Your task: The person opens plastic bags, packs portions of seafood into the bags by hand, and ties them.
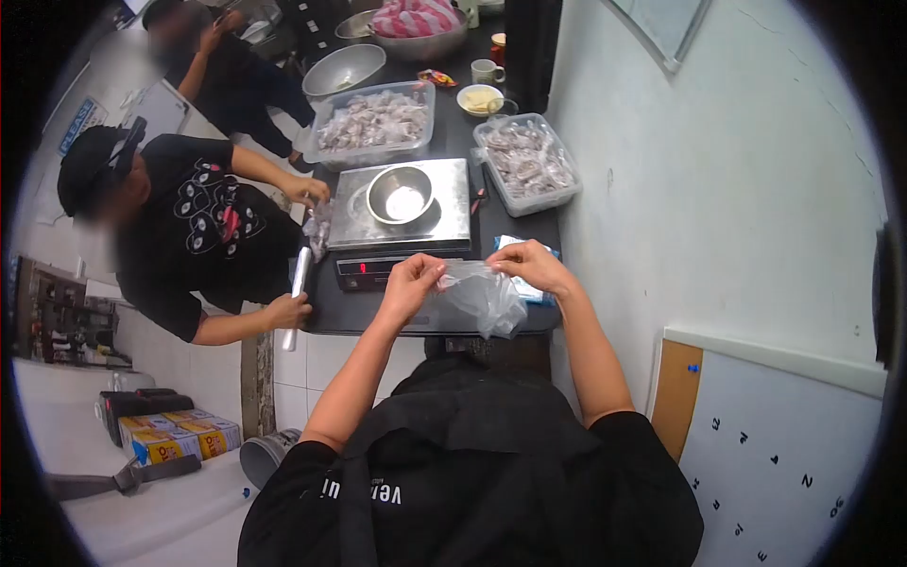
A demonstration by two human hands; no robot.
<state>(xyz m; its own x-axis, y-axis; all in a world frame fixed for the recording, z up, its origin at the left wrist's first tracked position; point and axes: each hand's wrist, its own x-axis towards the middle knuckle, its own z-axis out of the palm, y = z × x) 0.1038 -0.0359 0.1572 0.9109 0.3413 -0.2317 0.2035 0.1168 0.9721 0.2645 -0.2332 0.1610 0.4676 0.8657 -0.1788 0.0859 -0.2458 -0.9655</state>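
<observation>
A clear plastic bag [487, 300] hangs between my two hands, just past the table's near edge. My left hand [414, 283] pinches one corner of its top edge, and my right hand [531, 265] pinches the other. The bag looks thin and crumpled, with nothing visible inside. Beyond it stands a digital scale [452, 213] with a steel platform and a red-lit display [362, 267]. A small steel bowl [400, 195] rests on the platform. Under my right forearm lies a blue-and-white packet [539, 290], partly hidden.
Two plastic tubs, one at the left [373, 121] and one at the right [529, 163], hold many small filled bags. A person [217, 217] stands left of the table, one hand on a bag [318, 227], the other gripping a white roll [298, 298]. A wall [709, 189] bounds the right side.
</observation>
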